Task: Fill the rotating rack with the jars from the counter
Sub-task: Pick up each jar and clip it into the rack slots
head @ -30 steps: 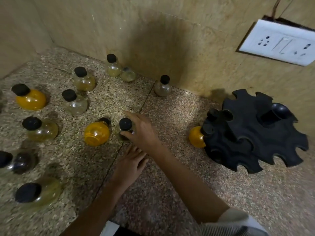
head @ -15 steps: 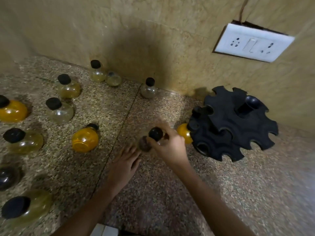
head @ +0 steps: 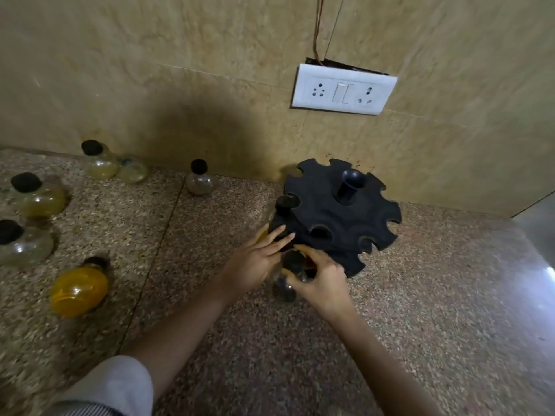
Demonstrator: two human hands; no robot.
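our right hand (head: pixel 322 277) pinches a dark-capped jar (head: pixel 286 285) beside the black rack (head: pixel 345 217); left hand (head: pixel 255 259), fingers spread, touches the rack.

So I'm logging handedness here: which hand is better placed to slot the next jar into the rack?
The right hand. It already grips the clear black-capped jar right at the rack's near edge. The left hand holds no jar; its fingers rest against the rack's side.
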